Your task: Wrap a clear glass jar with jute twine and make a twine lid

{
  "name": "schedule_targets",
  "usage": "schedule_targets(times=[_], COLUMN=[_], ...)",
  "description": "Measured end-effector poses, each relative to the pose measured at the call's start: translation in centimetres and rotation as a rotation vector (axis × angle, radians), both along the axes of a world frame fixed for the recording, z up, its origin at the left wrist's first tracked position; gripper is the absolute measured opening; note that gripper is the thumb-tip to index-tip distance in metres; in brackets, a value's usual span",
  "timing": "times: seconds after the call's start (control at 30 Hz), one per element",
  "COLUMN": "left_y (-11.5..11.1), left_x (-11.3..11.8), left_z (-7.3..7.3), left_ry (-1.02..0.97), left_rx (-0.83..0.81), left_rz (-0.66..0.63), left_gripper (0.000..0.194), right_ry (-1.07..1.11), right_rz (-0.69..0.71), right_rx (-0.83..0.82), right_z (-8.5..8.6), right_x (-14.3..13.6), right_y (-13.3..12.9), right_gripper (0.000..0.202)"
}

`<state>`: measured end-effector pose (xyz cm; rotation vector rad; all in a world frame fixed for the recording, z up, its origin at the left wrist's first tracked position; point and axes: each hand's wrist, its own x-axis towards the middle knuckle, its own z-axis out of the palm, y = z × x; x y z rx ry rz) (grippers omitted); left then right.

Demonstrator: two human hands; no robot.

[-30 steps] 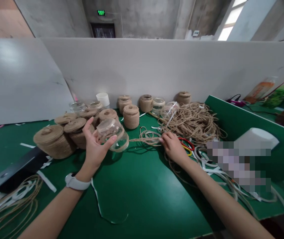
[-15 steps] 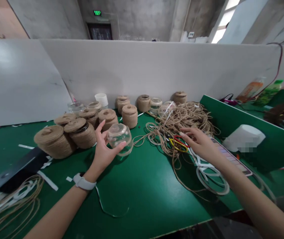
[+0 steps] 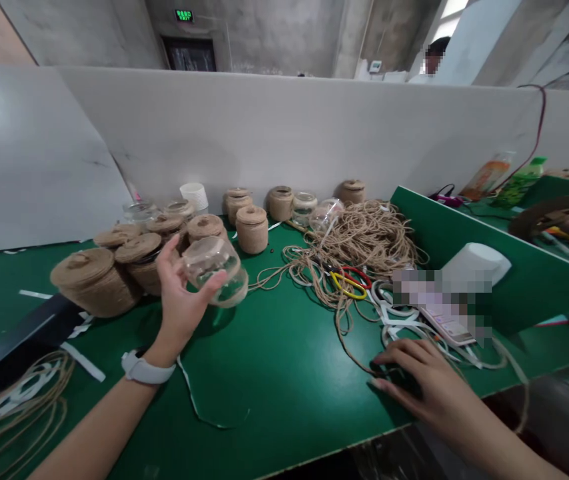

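A clear glass jar (image 3: 219, 270) is tilted in my left hand (image 3: 184, 293), its thumb and fingers closed around the side. My right hand (image 3: 419, 380) is low over the front right of the green table, with thumb and index finger closing on a strand of jute cord (image 3: 345, 343). That strand runs back to a big tangled heap of jute cord (image 3: 377, 233). Scissors (image 3: 349, 283) with yellow and red handles lie at the heap's near edge. White strips (image 3: 397, 323) are looped between the scissors and my right hand.
Jute-wrapped jars (image 3: 92, 280) with lids stand in a group at left, others along the grey partition (image 3: 264, 133). A green divider (image 3: 524, 293) bounds the right side, beside a white cup-shaped object (image 3: 474, 267) and a phone (image 3: 444, 313). A dark box (image 3: 19, 333) lies left.
My right hand has moved from beside the scissors toward the table's front edge and now has the cord strand. My left hand has tilted the glass jar further.
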<state>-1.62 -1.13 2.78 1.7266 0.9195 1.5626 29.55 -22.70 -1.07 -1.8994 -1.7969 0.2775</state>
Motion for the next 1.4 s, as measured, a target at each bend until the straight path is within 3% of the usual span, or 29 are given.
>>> schedule_targets(times=[0.1,0.2,0.33,0.47,0.57,0.63,0.73,0.87,1.0,1.17,1.3,1.4], left_y=[-0.1,-1.0,-2.4,-3.6,-4.2,-4.4,-4.5,-4.4,-4.4,-4.8,-7.9,-12.2], left_x=[-1.1,-1.9,-2.0,-1.2,-0.7,-0.5,-0.4,-0.4,-0.3,-0.2,0.3,1.4], left_z=[0.0,-0.4,-1.4,-2.0,-2.3,-2.4,-2.6,-2.9,-3.2,-2.2,-0.4,0.1], left_ry=[-0.060,-0.013,0.116,0.218,0.265,0.284,0.296,0.299,0.343,0.447,0.332,0.377], left_rx=[-0.041,-0.065,-0.045,-0.048,-0.058,-0.056,-0.030,0.030,0.096,0.435,0.506,0.359], left_rz=[0.108,0.103,0.095,-0.007,-0.080,-0.100,-0.106,-0.098,-0.076,0.056,0.127,-0.099], left_gripper=[0.091,0.091,0.103,0.104,0.104,0.106,0.110,0.115,0.113,0.112,0.085,0.064], right_ry=[-0.023,0.014,0.240,0.675,0.953,1.028,0.922,0.750,0.757,0.934,1.094,1.164], right_rz=[-0.005,-0.067,-0.139,-0.082,-0.159,-0.248,-0.449,-0.491,-0.395,-0.345,-0.329,-0.286], right_rx=[0.064,0.116,0.116,0.066,0.218,0.364,0.463,0.300,0.075,-0.029,0.068,0.110], right_z=[-1.2,-1.0,1.2,4.0,5.9,7.0,7.8,7.7,6.7,5.1,5.2,5.4], right_x=[-0.4,-0.9,-2.8,-4.9,-5.0,-4.0,-1.7,0.1,-0.7,-1.8,-2.6,-4.6], right_y=[-0.1,0.3,1.0,2.0,2.8,3.1,2.9,1.7,0.7,0.2,0.0,-0.4], right_gripper=[0.029,0.033,0.031,0.027,0.025,0.024,0.025,0.037,0.049,0.052,0.049,0.043])
